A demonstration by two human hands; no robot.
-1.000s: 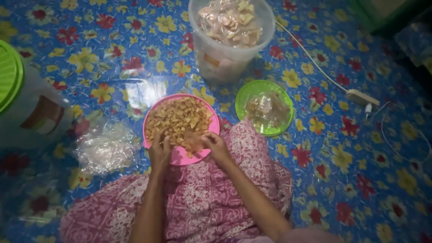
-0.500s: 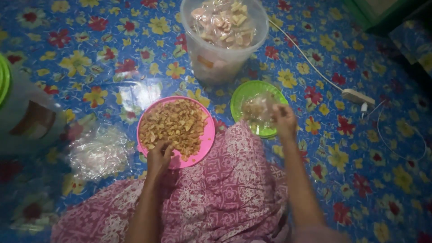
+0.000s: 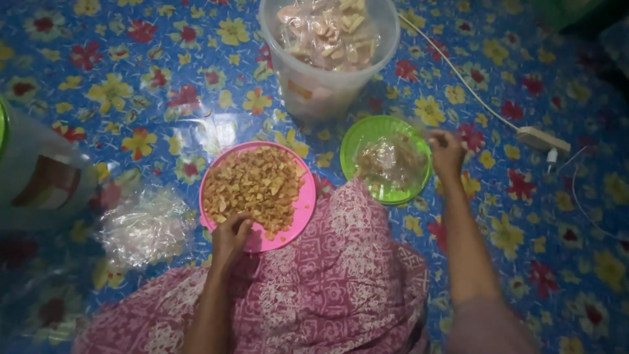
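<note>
A blue floor mat with red and yellow flowers covers the floor. The person's lap is wrapped in a pink patterned cloth. A big clear tub full of snack bags stands at the top. Nearer, a pink plate holds a heap of brown chips. The left hand is curled at its near edge, touching the chips. To the right sits a green plate with small clear bags. The right hand rests on its right rim, fingers bent; I cannot tell what it holds.
</note>
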